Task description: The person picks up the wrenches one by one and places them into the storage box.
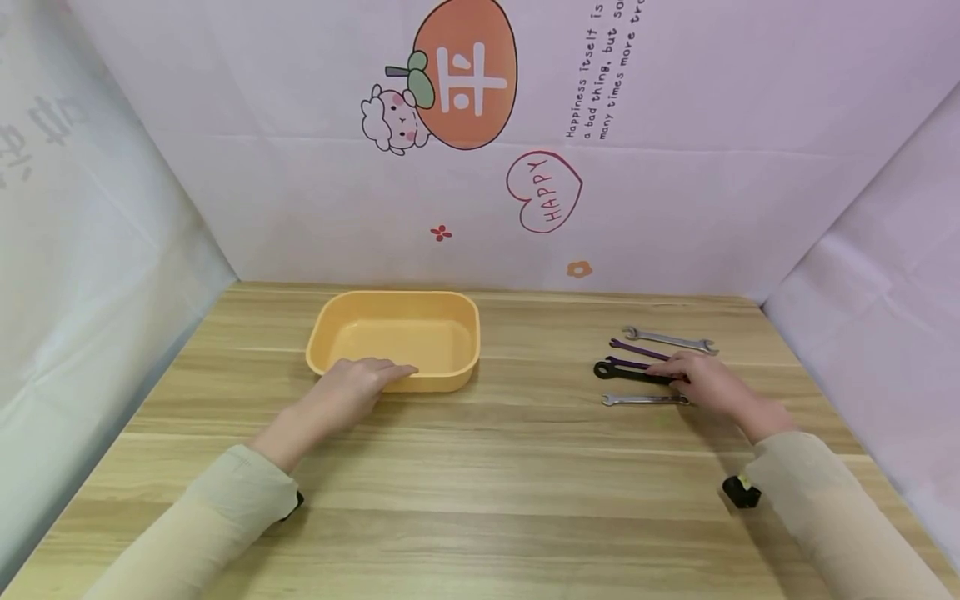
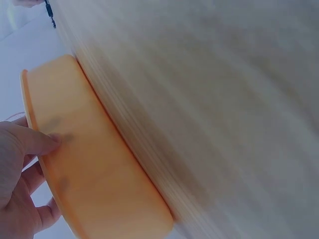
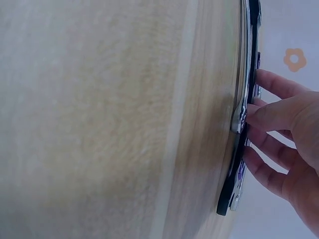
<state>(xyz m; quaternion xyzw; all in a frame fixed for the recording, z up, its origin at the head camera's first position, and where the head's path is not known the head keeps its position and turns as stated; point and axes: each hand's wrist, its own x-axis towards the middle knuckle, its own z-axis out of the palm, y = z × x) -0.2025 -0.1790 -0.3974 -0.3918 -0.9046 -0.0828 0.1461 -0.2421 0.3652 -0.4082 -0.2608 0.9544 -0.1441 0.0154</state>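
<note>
My left hand (image 1: pixel 347 393) holds the near rim of a yellow plastic basin (image 1: pixel 442 382), its inside bare. In the left wrist view the thumb lies on the outer wall of the basin (image 2: pixel 104 164) and the fingers go over the rim. At the right, my right hand (image 1: pixel 708 385) pinches a black wrench (image 1: pixel 633 375) with a ring end, which lies among other wrenches. The right wrist view shows thumb and fingertips on the black wrench (image 3: pixel 228 194). Two purple wrenches (image 1: pixel 637 347) lie just behind it, partly hidden by the hand.
One silver wrench (image 1: pixel 670 339) lies at the back of the group, another silver wrench (image 1: pixel 641 400) at its front. A small black box-shaped thing (image 1: pixel 741 492) shows at the right sleeve. White printed cloth (image 1: pixel 675 217) closes off the wooden table (image 1: pixel 480 500) behind and at both sides.
</note>
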